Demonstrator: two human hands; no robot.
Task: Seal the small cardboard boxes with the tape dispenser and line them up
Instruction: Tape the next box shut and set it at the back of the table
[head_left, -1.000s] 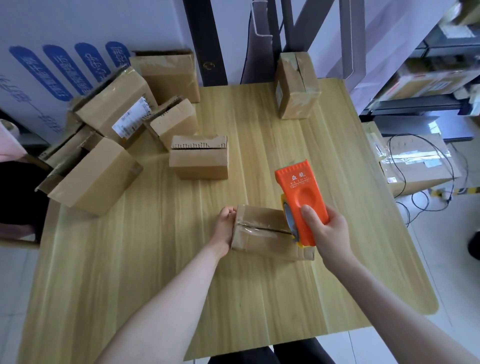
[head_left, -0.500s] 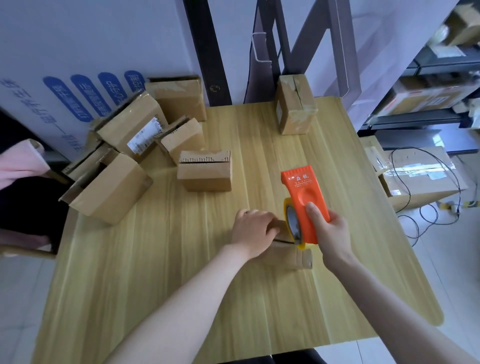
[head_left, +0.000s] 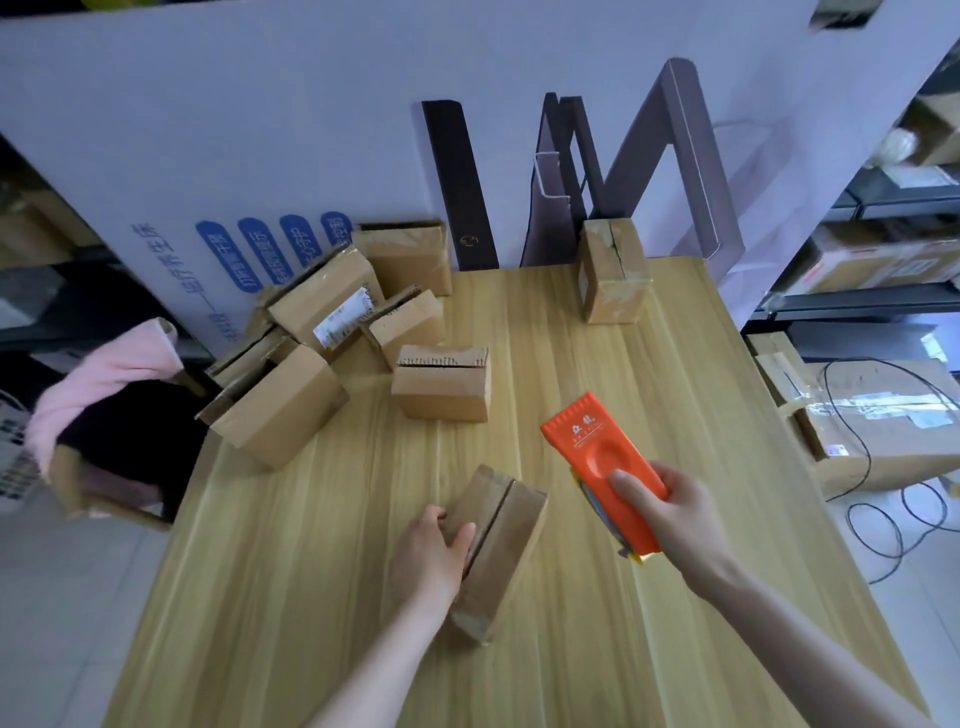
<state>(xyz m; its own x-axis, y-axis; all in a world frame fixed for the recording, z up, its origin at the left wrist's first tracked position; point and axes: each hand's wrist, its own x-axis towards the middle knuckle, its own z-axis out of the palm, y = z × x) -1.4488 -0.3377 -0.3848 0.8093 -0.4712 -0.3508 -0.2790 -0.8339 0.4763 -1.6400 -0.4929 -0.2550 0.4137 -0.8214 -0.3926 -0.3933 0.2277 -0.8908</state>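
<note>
- One white panel stands behind everything. It carries blue Chinese writing, four blue badges and a line of characters, too blurred to read.
- One wooden bench carries the things.
- One large carton sits on the floor at 3 o'clock, with black cable looped over it.
- One pink cloth hangs at 9 o'clock.
- A huddle of boxes lies at 10 to 11 o'clock. I count six, one half hidden, so the count is unsure. One bears a white shipping label whose print cannot be read.
- One lone box stands at 1 o'clock, well apart from the others.
- One small cardboard box lies near the middle of the bench, slanted, its centre seam running from 1 o'clock to 7 o'clock. Half a second ago it lay crosswise; it has turned.
- One orange tape dispenser is just beside that box at 3 o'clock and no longer touches it. Earlier it sat on the box's right end. It shows two raised Chinese characters; the small print below them is unreadable.
- The left hand grips the box's near left side, thumb on top.
- The right hand is wrapped round the dispenser, thumb pressed on its face.
</note>
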